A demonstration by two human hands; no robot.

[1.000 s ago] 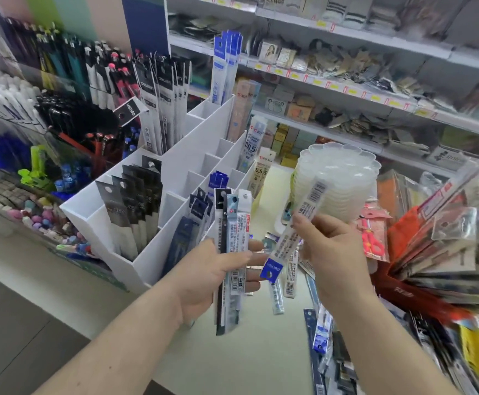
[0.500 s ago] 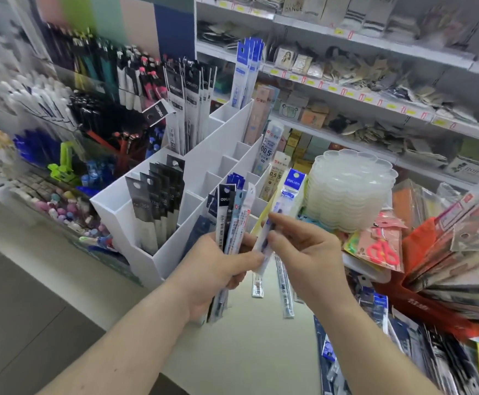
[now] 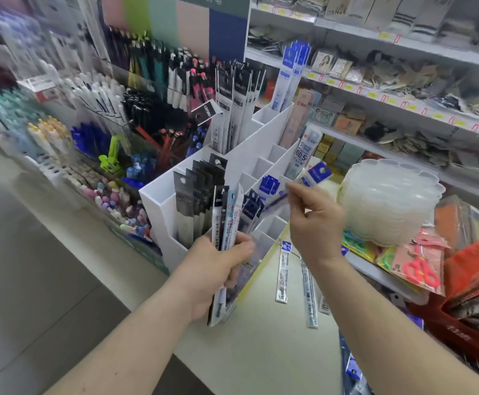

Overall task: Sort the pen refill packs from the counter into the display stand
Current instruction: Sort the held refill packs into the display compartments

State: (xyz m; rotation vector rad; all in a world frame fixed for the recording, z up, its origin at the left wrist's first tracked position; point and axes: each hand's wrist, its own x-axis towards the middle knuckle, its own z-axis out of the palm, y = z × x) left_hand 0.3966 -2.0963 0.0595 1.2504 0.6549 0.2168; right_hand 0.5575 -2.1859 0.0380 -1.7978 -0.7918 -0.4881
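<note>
**One blue-topped pack on its way into the stand**

Compared with half a second ago, the right hand (image 3: 315, 223) has carried its single pack away from the bundle and up toward the stand, and the view has swung closer to the compartments.

Largest first: the white display stand (image 3: 264, 143) rises in steps at the counter's far edge, its back slots full of tall dark and blue packs, several middle slots bare. The pale counter (image 3: 261, 352) lies in front of it, with a stack of clear plastic trays (image 3: 386, 206) to the right.

The left hand (image 3: 212, 272) is closed around a bundle of refill packs (image 3: 227, 223), held upright just in front of the stand's near corner. The right hand pinches one blue-topped pack (image 3: 315, 175) between thumb and fingertips, its header tilted up and to the right, its lower end hidden behind the hand, above a slot that already holds matching blue-headed packs (image 3: 268, 185). Three loose packs (image 3: 284, 272) lie flat on the counter below the right wrist.

Judged from this, the step in hand is placing that single pack. Next it needs tipping upright and lowering, bottom end first, into the slot with the matching headers; then the bundle and the loose packs remain.
</note>
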